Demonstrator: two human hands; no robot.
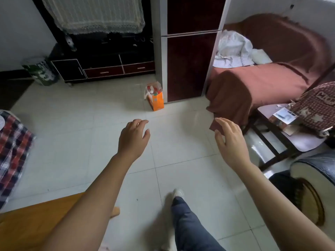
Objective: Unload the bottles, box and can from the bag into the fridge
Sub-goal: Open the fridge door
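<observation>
Nearest, a leg in grey trousers (pixel 188 223) steps over the white tiled floor (pixel 72 124). Ahead of it, the left hand (pixel 133 136) and right hand (pixel 230 140) hang in the air, fingers loosely spread, holding nothing. Well beyond them, the clear plastic bag (pixel 149 93) stands on the floor just beside the fridge's lower left corner. Red-capped bottles (pixel 153 88) and an orange box (pixel 157 103) show through it; I cannot make out a can. The fridge (pixel 188 66) has both dark doors closed. This looks like the approach, with nothing unloaded yet. The next move, I judge, calls for reaching the bag, then opening a fridge door before lifting out the first item.
</observation>
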